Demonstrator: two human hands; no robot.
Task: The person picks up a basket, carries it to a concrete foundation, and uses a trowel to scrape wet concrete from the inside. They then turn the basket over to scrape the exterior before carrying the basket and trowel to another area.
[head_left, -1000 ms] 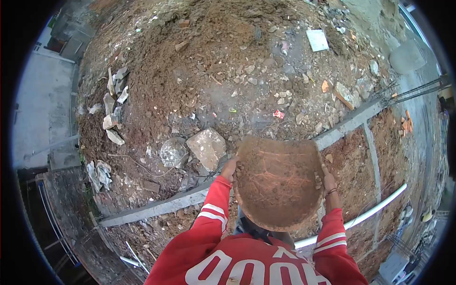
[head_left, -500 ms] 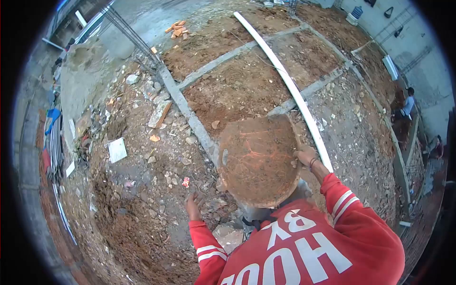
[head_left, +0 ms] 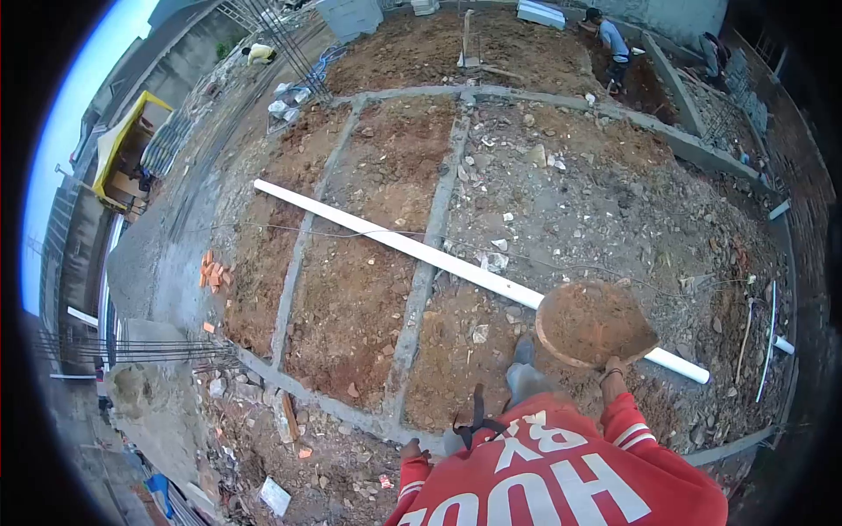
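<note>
My right hand (head_left: 613, 366) is closed on the near rim of a shallow, rounded soil-caked pan (head_left: 595, 326). The pan is held out to the front right, and in the view it covers part of a long white pipe (head_left: 403, 250). My left hand (head_left: 412, 451) hangs low beside the red sweatshirt (head_left: 561, 473), partly hidden by the sleeve. Its fingers look loosely apart, and I see nothing in them. A grey boot (head_left: 524, 352) shows on the soil left of the pan.
Concrete strips (head_left: 430, 263) divide the soil and rubble. Orange bricks (head_left: 213, 273) lie at left, near steel bars (head_left: 140, 351). A person (head_left: 611, 44) in a light blue top stands by a trench at the back right. Another person (head_left: 715, 54) is farther right.
The view has swung to the right and up. The pan has gone from in front of my body to farther out at the right, still in my right hand. My left hand stays low.
</note>
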